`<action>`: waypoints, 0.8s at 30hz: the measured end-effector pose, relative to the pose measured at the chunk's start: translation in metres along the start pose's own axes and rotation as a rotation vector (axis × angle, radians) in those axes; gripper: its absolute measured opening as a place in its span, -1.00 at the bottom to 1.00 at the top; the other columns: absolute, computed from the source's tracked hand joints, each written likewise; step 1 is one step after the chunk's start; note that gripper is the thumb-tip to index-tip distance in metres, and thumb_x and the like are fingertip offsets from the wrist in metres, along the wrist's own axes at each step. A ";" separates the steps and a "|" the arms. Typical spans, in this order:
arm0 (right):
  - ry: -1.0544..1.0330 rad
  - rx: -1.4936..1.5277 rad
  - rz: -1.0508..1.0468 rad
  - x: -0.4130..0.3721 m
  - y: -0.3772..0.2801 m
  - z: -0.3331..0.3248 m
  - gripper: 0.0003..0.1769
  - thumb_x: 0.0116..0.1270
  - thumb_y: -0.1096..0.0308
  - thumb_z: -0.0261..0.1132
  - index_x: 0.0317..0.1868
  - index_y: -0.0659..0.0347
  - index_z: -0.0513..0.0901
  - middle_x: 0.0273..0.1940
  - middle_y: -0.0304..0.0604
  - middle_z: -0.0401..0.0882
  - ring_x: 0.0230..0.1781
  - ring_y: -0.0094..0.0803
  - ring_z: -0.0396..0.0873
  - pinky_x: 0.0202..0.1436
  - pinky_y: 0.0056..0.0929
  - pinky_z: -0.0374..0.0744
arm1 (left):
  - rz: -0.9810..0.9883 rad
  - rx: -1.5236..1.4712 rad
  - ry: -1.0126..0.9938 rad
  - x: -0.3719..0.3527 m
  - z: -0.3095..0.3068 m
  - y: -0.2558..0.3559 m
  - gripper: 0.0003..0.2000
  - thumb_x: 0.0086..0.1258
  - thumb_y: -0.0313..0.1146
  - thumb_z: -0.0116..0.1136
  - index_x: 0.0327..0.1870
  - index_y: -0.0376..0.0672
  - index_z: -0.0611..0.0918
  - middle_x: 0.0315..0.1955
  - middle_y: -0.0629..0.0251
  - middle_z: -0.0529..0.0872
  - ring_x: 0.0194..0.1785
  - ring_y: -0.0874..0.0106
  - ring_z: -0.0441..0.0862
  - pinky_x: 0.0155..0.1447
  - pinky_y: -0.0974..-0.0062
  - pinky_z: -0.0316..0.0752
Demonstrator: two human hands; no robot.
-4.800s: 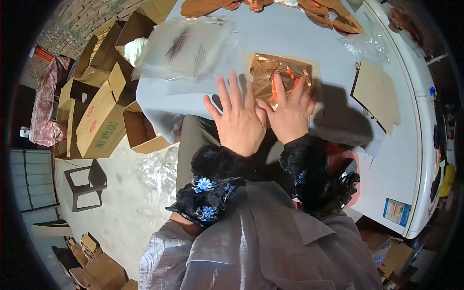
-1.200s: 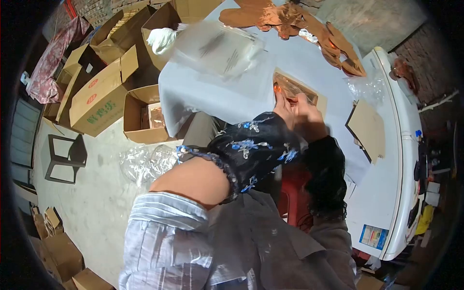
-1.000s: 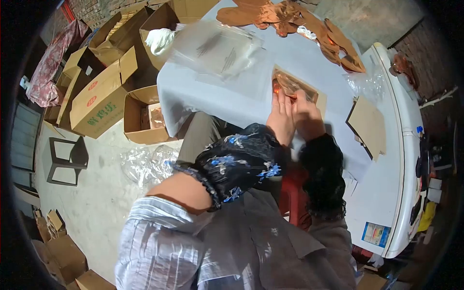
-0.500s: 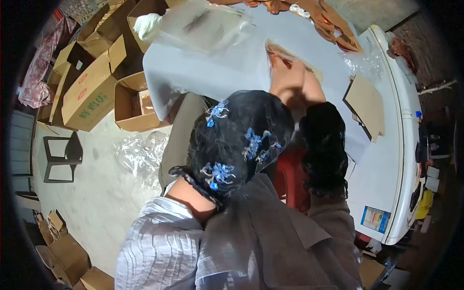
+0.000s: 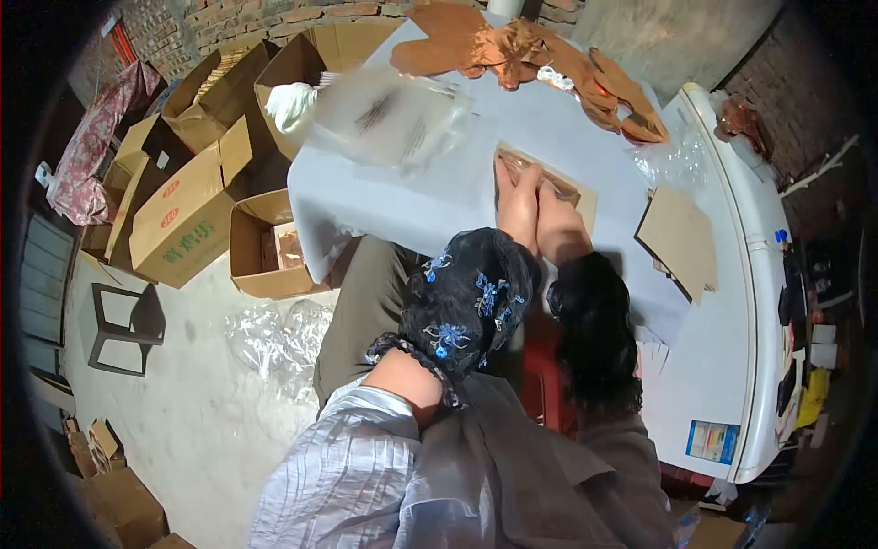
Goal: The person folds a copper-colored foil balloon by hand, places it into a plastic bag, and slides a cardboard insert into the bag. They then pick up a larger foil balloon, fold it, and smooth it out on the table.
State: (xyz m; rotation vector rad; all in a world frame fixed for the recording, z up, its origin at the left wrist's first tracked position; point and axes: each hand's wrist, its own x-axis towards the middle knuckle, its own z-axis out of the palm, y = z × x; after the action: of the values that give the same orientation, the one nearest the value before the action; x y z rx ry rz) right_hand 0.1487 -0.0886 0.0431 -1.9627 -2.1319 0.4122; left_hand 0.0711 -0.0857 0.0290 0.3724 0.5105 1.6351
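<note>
My left hand (image 5: 518, 209) and my right hand (image 5: 560, 225) are side by side on a flat packet (image 5: 585, 203) on the table. The packet looks like clear film over brown material, with a beige card edge along its right side. Both sets of fingers are bent against its upper part, and the fingertips are partly hidden. Black lace sleeve covers with blue flowers reach down to my wrists. To the right of the packet lies a stack of beige cardboard sheets (image 5: 679, 240). Clear plastic bags (image 5: 393, 119) with dark print lie at the table's left.
Brown fabric pieces (image 5: 512, 46) lie along the far edge of the white-covered table (image 5: 366, 206). Crumpled clear film (image 5: 672, 160) is at the right, beside a long white appliance (image 5: 764, 302). Open cardboard boxes (image 5: 178, 224) and a dark stool (image 5: 123, 328) stand on the floor at left.
The view has tilted up, so more of the brown fabric and the brick wall shows. My hands have come side by side on the packet, uncovering more of it.
</note>
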 end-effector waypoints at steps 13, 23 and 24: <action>0.312 0.027 -0.241 -0.002 0.015 0.023 -0.72 0.41 0.30 0.04 0.05 0.21 0.42 -0.36 0.26 0.64 -0.30 0.20 0.65 -0.20 0.11 0.61 | -0.081 -0.065 -0.104 0.012 -0.015 -0.006 -0.34 0.40 -0.39 0.06 0.48 -0.23 0.07 0.27 0.11 0.36 0.28 0.28 0.38 0.32 0.34 0.35; 0.409 0.025 -0.303 -0.006 0.009 0.026 -0.81 0.37 0.38 0.09 -0.05 0.21 0.43 -0.43 0.18 0.63 -0.36 0.11 0.66 -0.32 0.01 0.63 | -0.042 0.104 -0.100 0.008 -0.019 -0.001 -0.54 0.50 -0.23 -0.08 0.32 -0.28 0.30 0.17 0.16 0.42 0.20 0.28 0.40 0.34 0.34 0.29; 0.414 0.033 -0.311 -0.006 0.009 0.025 -0.81 0.37 0.37 0.10 -0.05 0.21 0.42 -0.42 0.18 0.63 -0.35 0.10 0.67 -0.33 -0.01 0.63 | -0.039 0.174 -0.108 0.006 -0.021 -0.002 -0.53 0.51 -0.20 -0.10 0.32 -0.29 0.30 0.18 0.12 0.42 0.21 0.24 0.39 0.36 0.32 0.26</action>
State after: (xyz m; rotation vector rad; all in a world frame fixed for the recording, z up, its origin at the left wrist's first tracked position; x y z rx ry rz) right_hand 0.1495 -0.0958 0.0168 -1.4987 -2.0823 -0.0151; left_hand 0.0609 -0.0817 0.0095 0.5734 0.5765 1.5282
